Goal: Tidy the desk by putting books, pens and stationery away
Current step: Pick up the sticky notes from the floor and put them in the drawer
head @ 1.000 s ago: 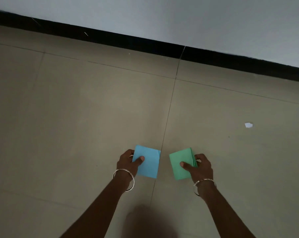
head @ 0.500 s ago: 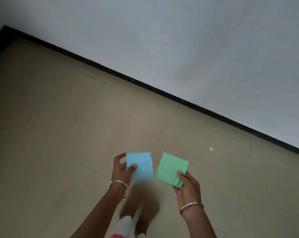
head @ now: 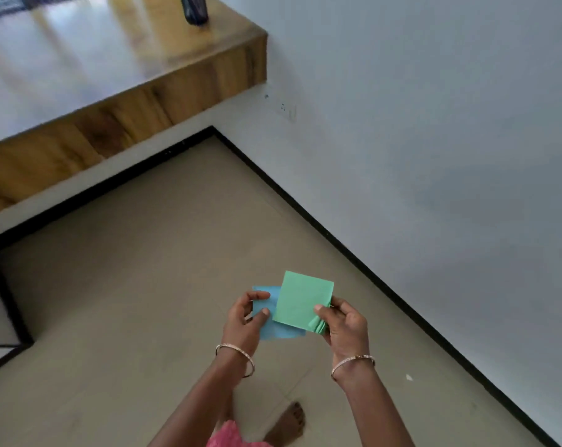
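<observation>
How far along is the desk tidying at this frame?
Done: unclear; the visible part of the glossy wooden desk shows a dark container. In hand: the left hand holds blue square paper, the right hand pinches a green square paper stack overlapping it, above the beige floor. Left: both need putting away.

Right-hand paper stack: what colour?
Green. The right hand pinches the green paper stack by its corner; clearest in the head view.

Left bangle (head: 236, 359): thin metal ring
Right bangle (head: 352, 363): thin metal ring
Garment (head: 227, 435): pink fabric (only an edge shows)
Foot (head: 290, 420): bare
</observation>
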Tool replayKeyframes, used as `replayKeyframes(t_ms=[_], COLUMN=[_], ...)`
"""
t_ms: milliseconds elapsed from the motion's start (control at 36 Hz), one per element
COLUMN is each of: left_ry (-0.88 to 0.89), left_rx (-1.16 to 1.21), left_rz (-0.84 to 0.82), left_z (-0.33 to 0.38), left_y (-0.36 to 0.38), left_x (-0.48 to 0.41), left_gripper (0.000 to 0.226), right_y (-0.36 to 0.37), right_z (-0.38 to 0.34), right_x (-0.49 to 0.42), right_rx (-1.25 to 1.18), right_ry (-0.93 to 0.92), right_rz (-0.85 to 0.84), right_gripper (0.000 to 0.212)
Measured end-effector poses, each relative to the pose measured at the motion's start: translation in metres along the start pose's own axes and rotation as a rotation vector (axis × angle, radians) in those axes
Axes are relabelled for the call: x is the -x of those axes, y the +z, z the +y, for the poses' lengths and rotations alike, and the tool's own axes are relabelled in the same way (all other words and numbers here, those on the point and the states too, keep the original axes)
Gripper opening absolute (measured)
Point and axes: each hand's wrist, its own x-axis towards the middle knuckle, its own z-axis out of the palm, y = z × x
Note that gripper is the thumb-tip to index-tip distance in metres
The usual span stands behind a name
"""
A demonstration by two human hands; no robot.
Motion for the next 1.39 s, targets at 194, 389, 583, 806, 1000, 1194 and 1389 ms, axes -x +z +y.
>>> replayKeyframes(t_ms=[194, 389, 583, 806, 1000, 1194, 1389], left_ry=[0.065, 0.100, 0.185, 0.213, 0.189, 0.185, 0.120], left_rx=[0.145, 0.237, 0.304, 0.404, 0.427, 0.378, 0.272], left_rz=[0.256, 0.415, 0.563, 0.717, 0.786, 0.865, 0.877], left_z=[0.042, 0.069, 0.100, 0.125, 0.145, 0.178, 0.205], left_y=[-0.119, -0.257, -0.376, -0.479, -0.568, -0.657, -0.722], left_x=[0.036, 0.053, 0.044, 0.007, -0.058, -0.138, -0.208], left_gripper=[0.024, 0.029, 0.027, 0.029, 0.033, 0.039, 0.040], right_y=[0.115, 0.248, 0.366, 0.480, 0.595, 0.725, 0.824], right_z=[-0.002, 0.021, 0.044, 0.057, 0.062, 0.075, 0.087], right_x=[0.046, 0.088, 0.112, 0.098, 0.067, 0.029, -0.014], right_rx=[0.109, 0.130, 0.131, 0.194, 0.280, 0.382, 0.512], right_ry=[-0.010, -0.007, -0.008, -0.034, -0.045, -0.060, -0.107], right_rz=[-0.161, -0.276, -0.374, -0.421, -0.471, -0.535, -0.590], right_gripper=[0.020, 0.016, 0.014, 0.014, 0.019, 0.025, 0.023])
